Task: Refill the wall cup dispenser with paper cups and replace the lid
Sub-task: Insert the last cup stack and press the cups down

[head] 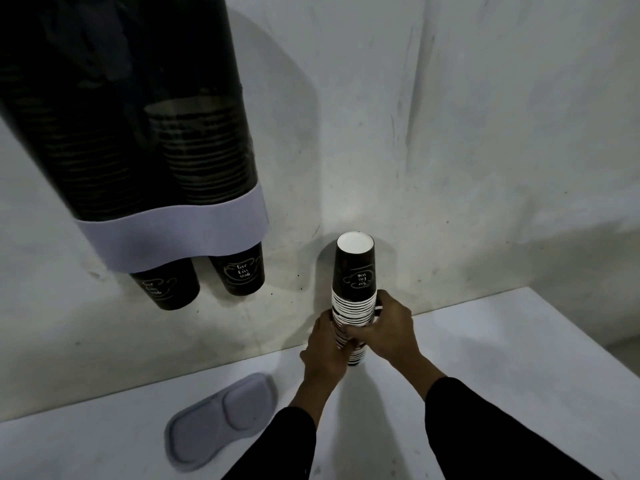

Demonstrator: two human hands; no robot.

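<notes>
A stack of black paper cups stands upside down on the white table against the wall. My left hand grips its lower left side and my right hand wraps its right side. On the wall at the upper left hangs the dark twin-tube cup dispenser with a white base band; cups show inside both tubes, and two cups stick out underneath. The grey double-oval lid lies flat on the table at the lower left.
The white wall rises right behind the stack. The table's right edge drops to a darker floor at the far right. My dark sleeves come in from the bottom.
</notes>
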